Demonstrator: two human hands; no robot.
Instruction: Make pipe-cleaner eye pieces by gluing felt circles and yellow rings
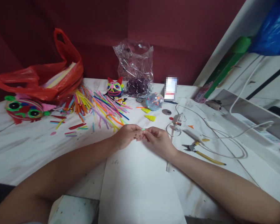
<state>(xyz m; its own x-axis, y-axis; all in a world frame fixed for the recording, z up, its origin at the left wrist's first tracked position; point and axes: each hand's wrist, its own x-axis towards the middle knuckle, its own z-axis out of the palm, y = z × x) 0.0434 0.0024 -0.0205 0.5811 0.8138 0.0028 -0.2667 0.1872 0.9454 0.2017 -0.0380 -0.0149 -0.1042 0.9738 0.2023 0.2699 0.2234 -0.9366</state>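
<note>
My left hand and my right hand meet over a white sheet of paper, fingertips pinched together. Between them is a small light green piece, mostly covered by the fingers, so its kind is unclear. Just beyond the hands lie two yellow fuzzy pieces and a clear ball-shaped container with small colourful bits. Right of my right hand are a corded tool resembling a glue gun and yellow-handled cutting pliers.
Loose pipe cleaners spread across the left, before a red plastic bag. Two colourful animal-face crafts stand there. A clear bag of purple material is at the back. White cable runs to a power strip on the right.
</note>
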